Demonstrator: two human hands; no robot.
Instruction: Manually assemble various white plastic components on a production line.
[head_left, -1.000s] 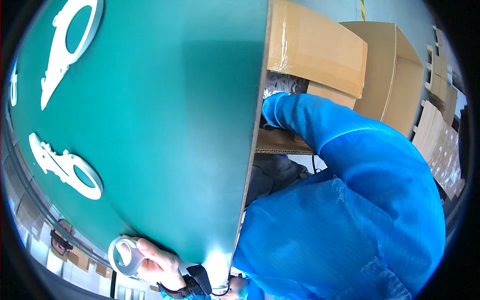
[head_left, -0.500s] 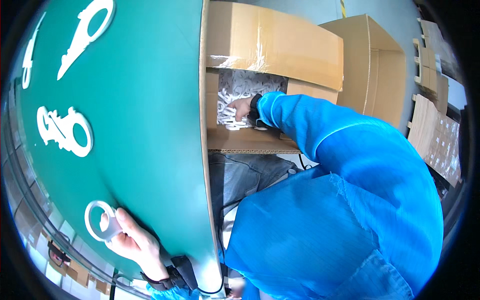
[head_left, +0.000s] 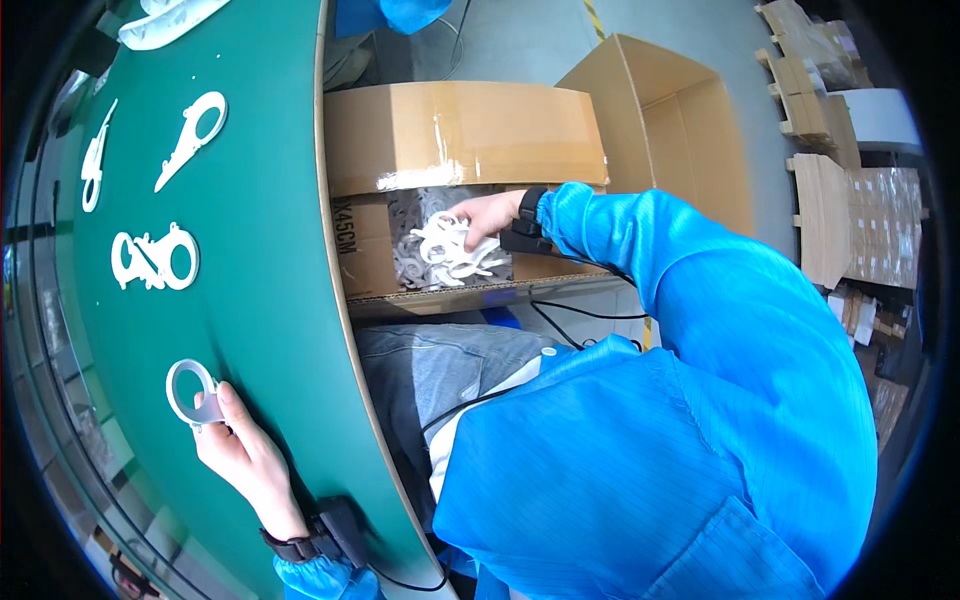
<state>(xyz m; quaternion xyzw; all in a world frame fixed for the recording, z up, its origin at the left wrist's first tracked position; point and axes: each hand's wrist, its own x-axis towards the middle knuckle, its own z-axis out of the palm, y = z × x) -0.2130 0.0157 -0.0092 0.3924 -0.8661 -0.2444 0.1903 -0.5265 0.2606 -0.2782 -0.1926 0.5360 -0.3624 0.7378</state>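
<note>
At left, the left hand [head_left: 243,455] grips a white ring piece [head_left: 206,408] over the near part of the green table [head_left: 270,280], its long axis slanting so the ring points far-left. Rightward, an open cardboard box [head_left: 510,125] holds heaped white pieces [head_left: 447,258]; the right hand [head_left: 487,214] has fingers among them, whether gripping any I cannot tell.
</note>
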